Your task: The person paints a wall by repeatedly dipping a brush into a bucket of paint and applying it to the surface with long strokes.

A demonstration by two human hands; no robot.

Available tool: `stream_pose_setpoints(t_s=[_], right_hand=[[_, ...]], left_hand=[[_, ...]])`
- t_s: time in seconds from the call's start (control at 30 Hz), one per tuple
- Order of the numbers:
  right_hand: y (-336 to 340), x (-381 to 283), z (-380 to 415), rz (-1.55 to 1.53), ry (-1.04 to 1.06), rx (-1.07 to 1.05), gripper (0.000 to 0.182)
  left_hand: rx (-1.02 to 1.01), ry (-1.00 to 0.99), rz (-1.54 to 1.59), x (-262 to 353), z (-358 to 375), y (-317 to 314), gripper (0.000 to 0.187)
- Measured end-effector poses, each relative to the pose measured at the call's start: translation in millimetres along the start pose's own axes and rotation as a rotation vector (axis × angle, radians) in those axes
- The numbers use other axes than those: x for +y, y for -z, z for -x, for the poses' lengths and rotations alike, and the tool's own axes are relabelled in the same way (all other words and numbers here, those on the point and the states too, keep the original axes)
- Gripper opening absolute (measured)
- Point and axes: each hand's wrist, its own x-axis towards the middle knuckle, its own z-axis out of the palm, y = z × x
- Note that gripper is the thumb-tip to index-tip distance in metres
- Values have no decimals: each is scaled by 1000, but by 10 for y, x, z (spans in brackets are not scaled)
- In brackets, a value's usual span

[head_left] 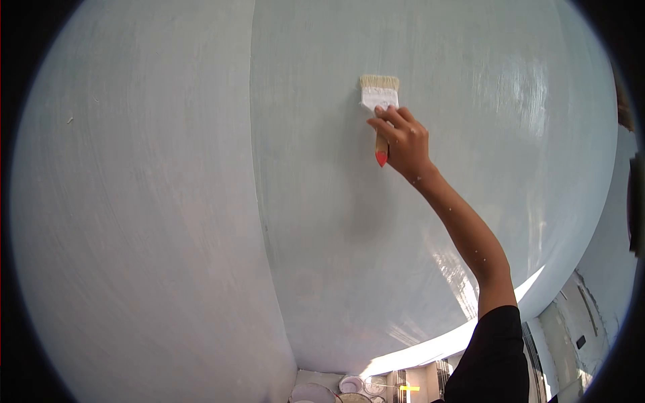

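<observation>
My right hand [403,138] is closed round a wide flat paintbrush [380,94], its arm reaching up from the lower right in a black sleeve. Pale bristles point upward and lie against or very near the grey-green wall [322,201]. Below my fingers the handle shows, ending in a red tip. White specks dot the wrist and forearm. Wet-looking, shiny streaks mark the wall to the right of the brush. My left hand is out of the frame.
Another wall [134,221] meets this one at a vertical corner on the left. Several round buckets [314,392] stand on the floor at the bottom. Bright sunlight crosses the lower wall. A dark object [635,205] is at the right edge.
</observation>
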Motion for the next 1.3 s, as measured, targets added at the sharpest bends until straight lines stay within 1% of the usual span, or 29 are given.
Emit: stream_pose_setpoints(t_s=[0.03, 0.1, 0.13, 0.17, 0.23, 0.27, 0.3, 0.33, 0.4, 0.43, 0.53, 0.67, 0.7, 0.73, 0.83, 0.87, 0.9, 0.93, 0.97, 1.0, 1.03, 1.07, 1.13, 1.2, 1.23, 1.27, 1.3], right_hand=[[32, -252, 418, -48, -19, -20, 33], [207, -759, 1190, -111, -68, -113, 37], [341, -1025, 1474, -136, -119, -156, 35], [463, -1280, 1715, -160, -169, -200, 32], [657, -1687, 2140, -219, -235, -325, 34], [726, -1879, 2362, -257, -249, -393, 35], [784, -2056, 2592, -295, -264, -461, 37], [829, -2206, 2820, -309, -255, -524, 37], [924, -2479, 3231, -336, -246, -652, 38], [966, -2600, 3393, -351, -261, -682, 35], [1071, -2933, 3804, -401, -319, -816, 33], [1165, -3332, 4299, -449, -375, -965, 32], [1180, -3395, 4335, -465, -392, -1007, 31], [1201, -3418, 4373, -525, -433, -1044, 26], [1041, -3380, 4493, -621, -525, -1190, 23], [977, -3248, 4470, -635, -380, -1108, 21], [898, -3101, 4354, -631, -388, -1064, 21], [786, -2662, 3766, -626, -490, -979, 20], [707, -2408, 3522, -636, -509, -902, 18], [685, -2134, 3162, -623, -494, -885, 16], [661, -1873, 2835, -627, -478, -810, 14], [699, -1609, 2424, -598, -452, -802, 14], [734, -1098, 1725, -578, -391, -726, 16], [783, -630, 1037, -469, -359, -686, 21], [799, -421, 730, -426, -293, -583, 22], [825, -249, 400, -372, -262, -489, 12], [844, -98, 74, -278, -264, -439, 19]], left_hand=[[-23, 32, 57, 6, 8, 23, 40], [25, -106, -128, 44, 95, 17, 41], [43, -172, -224, 59, 129, 16, 41], [50, -149, -233, 69, 89, 31, 40], [66, -98, -241, -9, -51, 1, 40], [136, -139, -251, -8, -22, -29, 34], [207, -181, -260, 23, 16, -81, 32], [278, -227, -268, 74, 56, -117, 35], [236, -160, -279, 182, 155, -109, 38], [217, -130, -279, 246, 192, -119, 39], [167, -128, -246, 339, 321, -81, 39], [168, -118, -289, 382, 412, -52, 38], [160, -108, -276, 386, 432, -29, 38], [155, -97, -268, 403, 482, -3, 38], [161, -141, -253, 396, 554, 66, 38], [172, -144, -268, 336, 555, 80, 39], [184, -147, -285, 276, 534, 71, 39], [197, -154, -312, 244, 486, 145, 39], [196, -157, -303, 220, 461, 152, 39], [193, -159, -294, 183, 448, 163, 39], [190, -158, -286, 151, 459, 196, 39], [179, -140, -301, 151, 474, 230, 38], [158, -96, -333, 179, 488, 251, 38], [173, -122, -307, 194, 538, 256, 37], [181, -137, -293, 195, 557, 262, 36], [163, -143, -268, 216, 582, 269, 36], [169, -139, -288, 188, 601, 299, 35]])
